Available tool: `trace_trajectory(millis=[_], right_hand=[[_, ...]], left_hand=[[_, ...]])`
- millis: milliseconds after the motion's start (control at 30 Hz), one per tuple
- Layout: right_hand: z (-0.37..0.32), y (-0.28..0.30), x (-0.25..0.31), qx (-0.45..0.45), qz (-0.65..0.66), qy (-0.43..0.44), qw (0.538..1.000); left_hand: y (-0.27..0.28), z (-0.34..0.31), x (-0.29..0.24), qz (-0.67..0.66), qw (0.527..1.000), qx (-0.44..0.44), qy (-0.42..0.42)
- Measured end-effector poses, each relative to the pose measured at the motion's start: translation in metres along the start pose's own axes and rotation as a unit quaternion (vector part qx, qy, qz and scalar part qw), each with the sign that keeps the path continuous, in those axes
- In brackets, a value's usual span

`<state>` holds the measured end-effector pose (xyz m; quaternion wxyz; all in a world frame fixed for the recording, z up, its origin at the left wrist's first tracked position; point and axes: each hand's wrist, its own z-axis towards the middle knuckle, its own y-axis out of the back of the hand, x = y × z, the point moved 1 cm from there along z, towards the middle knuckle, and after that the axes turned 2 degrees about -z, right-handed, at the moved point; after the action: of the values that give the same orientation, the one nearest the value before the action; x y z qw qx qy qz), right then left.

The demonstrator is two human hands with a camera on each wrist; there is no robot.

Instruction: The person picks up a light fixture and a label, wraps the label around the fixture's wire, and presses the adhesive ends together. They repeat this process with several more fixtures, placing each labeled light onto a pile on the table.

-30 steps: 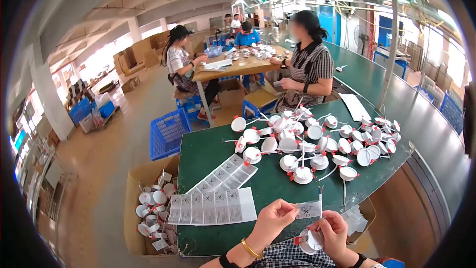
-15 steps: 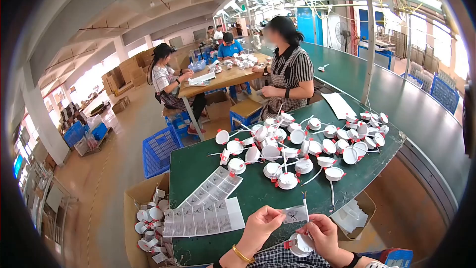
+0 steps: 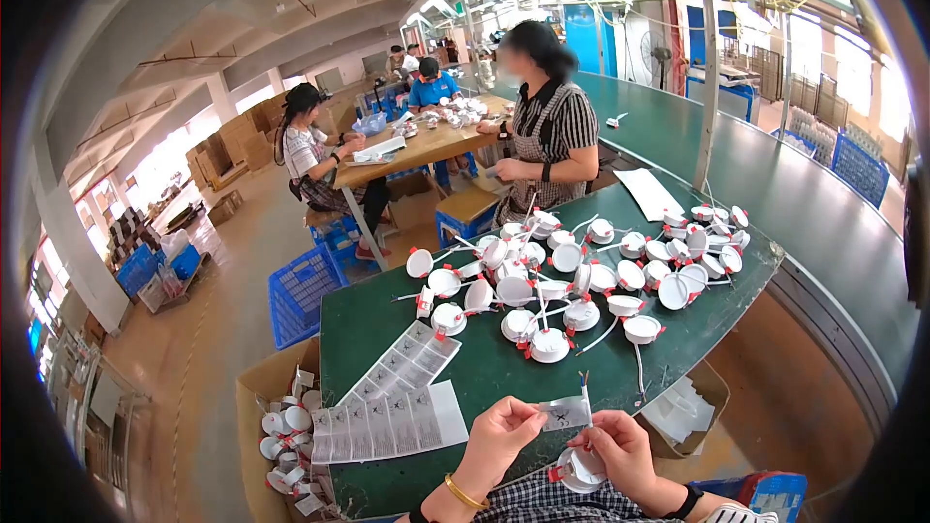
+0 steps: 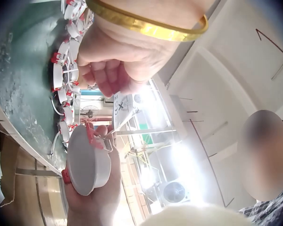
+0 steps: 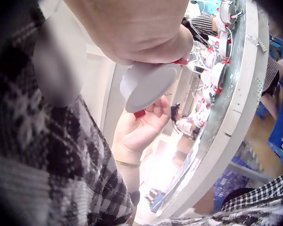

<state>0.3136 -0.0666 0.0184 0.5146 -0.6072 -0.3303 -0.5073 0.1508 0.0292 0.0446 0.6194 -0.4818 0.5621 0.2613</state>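
In the head view the left hand (image 3: pixel 501 438) pinches one end of a small printed label (image 3: pixel 565 414) between thumb and fingers. The label's other end lies against the white cable (image 3: pixel 585 397) of a round white lamp (image 3: pixel 581 470). The right hand (image 3: pixel 623 452) grips this lamp and its cable, low at the table's front edge. Red clips stick out from the lamp's sides, seen also on the lamp (image 4: pixel 87 160) in the left wrist view. In the right wrist view the right hand (image 5: pixel 141 33) covers part of the lamp (image 5: pixel 151 87).
Many similar lamps (image 3: pixel 548 345) are heaped on the green table (image 3: pixel 387 484). Two label sheets (image 3: pixel 387 424) overlap at its left. Cardboard boxes (image 3: pixel 254 426) stand at both sides, one holding lamps. A blue crate (image 3: pixel 302 296) and seated people are beyond.
The scene has shifted left in the head view as the camera turned. Both hands keep hold of the label and the lamp, in nearly the same pose.
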Motion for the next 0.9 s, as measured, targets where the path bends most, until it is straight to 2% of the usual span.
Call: trace_trajectory(millis=[400, 500, 533, 667, 900], right_hand=[[0.004, 0.001, 0.004, 0.004, 0.009, 0.011, 1.000], [0.004, -0.001, 0.005, -0.019, 0.003, 0.028, 0.999], [0.005, 0.001, 0.006, -0.029, -0.026, 0.015, 0.999], [0.007, -0.004, 0.013, -0.029, -0.030, 0.025, 0.999], [0.007, -0.006, 0.016, -0.027, -0.014, 0.032, 0.999]], left_hand=[[-0.004, -0.001, 0.000, -0.005, 1.000, 0.009, 0.006], [-0.006, -0.002, -0.004, 0.060, 0.998, 0.002, -0.030], [-0.007, -0.004, -0.005, 0.064, 0.998, 0.004, -0.017], [-0.015, -0.005, -0.010, -0.011, 0.999, 0.005, -0.036], [-0.017, -0.004, -0.012, -0.016, 0.999, 0.007, -0.035]])
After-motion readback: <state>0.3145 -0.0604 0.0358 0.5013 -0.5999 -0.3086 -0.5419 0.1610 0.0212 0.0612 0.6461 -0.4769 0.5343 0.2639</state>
